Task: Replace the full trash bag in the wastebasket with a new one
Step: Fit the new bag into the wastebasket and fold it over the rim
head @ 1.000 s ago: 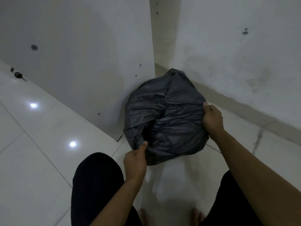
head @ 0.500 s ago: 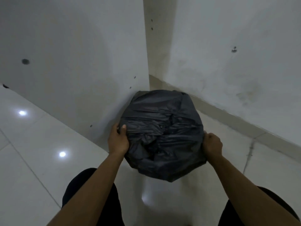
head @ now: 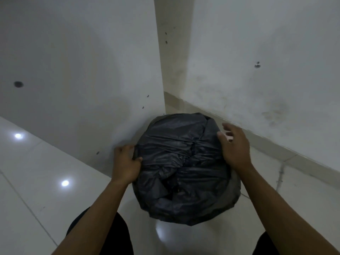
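A black trash bag (head: 176,173) is stretched over a round wastebasket standing in the corner; the basket itself is hidden under the plastic. My left hand (head: 126,163) grips the bag's edge at the left rim, fingers and thumb curled into the plastic. At the far right of the rim my right hand (head: 233,144) hovers with fingers spread and loose, holding nothing; whether it touches the bag is unclear.
A white panel (head: 82,70) stands right behind and left of the basket, a stained wall (head: 257,80) with a skirting board to the right. Glossy white floor tiles (head: 36,181) spread to the left. My dark-clad knees (head: 103,234) are at the bottom.
My right hand has let go of the bag's right side and risen toward the far rim, fingers now spread. The left hand stays gripping the left edge. The camera has moved closer.
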